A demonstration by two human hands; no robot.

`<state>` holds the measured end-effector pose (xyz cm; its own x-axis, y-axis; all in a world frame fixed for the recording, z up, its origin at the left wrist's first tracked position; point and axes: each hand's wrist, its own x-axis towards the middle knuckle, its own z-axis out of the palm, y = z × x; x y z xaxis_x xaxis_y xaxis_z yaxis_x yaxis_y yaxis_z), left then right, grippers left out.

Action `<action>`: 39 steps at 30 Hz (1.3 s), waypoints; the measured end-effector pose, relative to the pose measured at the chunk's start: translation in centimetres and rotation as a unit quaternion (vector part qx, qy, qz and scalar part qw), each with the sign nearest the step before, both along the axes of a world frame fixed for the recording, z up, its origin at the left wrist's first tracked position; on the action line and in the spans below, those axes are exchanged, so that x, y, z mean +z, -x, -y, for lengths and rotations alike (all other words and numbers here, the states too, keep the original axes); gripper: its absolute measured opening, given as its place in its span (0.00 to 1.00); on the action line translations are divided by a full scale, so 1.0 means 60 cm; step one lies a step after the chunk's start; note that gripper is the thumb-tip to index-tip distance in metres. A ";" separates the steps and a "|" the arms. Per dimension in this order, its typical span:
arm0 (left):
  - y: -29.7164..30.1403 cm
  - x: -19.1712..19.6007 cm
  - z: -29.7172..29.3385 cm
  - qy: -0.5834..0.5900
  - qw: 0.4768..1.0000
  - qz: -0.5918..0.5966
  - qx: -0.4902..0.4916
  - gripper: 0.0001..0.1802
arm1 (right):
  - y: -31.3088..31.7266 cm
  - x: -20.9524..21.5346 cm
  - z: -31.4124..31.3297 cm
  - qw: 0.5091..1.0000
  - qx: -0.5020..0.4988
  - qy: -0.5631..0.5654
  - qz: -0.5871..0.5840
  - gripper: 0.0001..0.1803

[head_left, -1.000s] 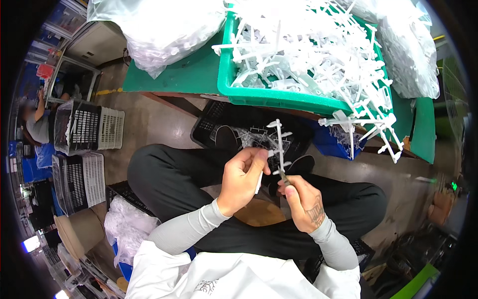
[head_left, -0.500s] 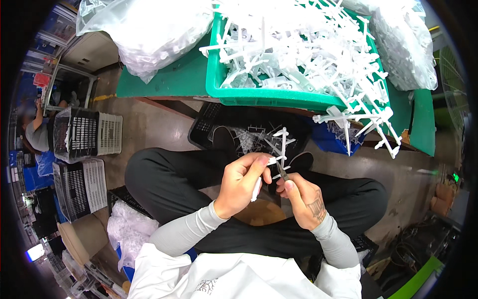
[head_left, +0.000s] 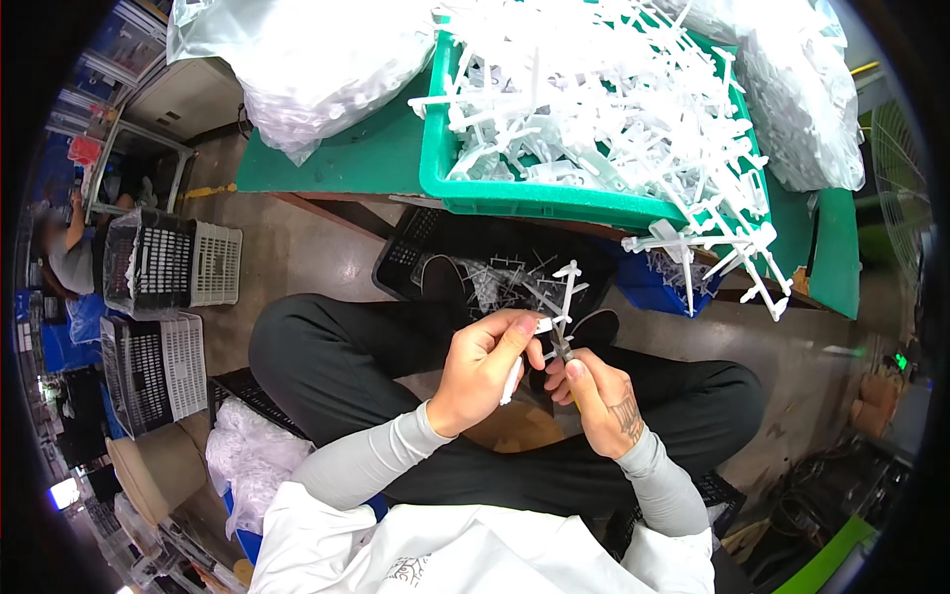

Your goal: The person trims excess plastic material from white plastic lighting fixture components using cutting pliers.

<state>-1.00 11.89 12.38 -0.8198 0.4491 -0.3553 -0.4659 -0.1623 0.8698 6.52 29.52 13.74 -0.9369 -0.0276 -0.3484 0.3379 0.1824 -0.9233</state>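
In front of my lap, my left hand (head_left: 483, 364) is closed on a white plastic sprue (head_left: 568, 293), whose branched stem rises past my fingertips. Another slim white piece (head_left: 512, 380) sticks out below the same hand's fingers. My right hand (head_left: 602, 398) is wrapped round a small pair of nippers (head_left: 561, 346). Their metal jaws are at the sprue, beside my left fingertips; whether they are closed on the plastic is too small to tell. Most of the nippers' handles are hidden in my palm.
A green tray (head_left: 554, 201) heaped with white sprues (head_left: 604, 109) stands on the green table (head_left: 336, 166), with some overhanging its front right corner. Filled plastic bags (head_left: 317, 89) flank it. Below are a black crate (head_left: 394, 259) and a blue bin (head_left: 638, 281). Stacked crates (head_left: 158, 262) stand left.
The sprue's top has tilted slightly to the right. My right hand and the nippers have shifted only a little, and both hands keep their hold.
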 end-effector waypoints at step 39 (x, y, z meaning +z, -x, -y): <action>0.588 0.363 0.130 0.472 0.654 -0.568 0.166 0.13 | 0.004 -0.078 0.006 0.978 0.041 -0.187 0.086 0.25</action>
<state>-36.28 4.09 34.14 -0.7918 0.1995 0.5773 0.4924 0.7678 0.4100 6.25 29.15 9.06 -0.8634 0.0596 -0.5011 0.4531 0.5285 -0.7179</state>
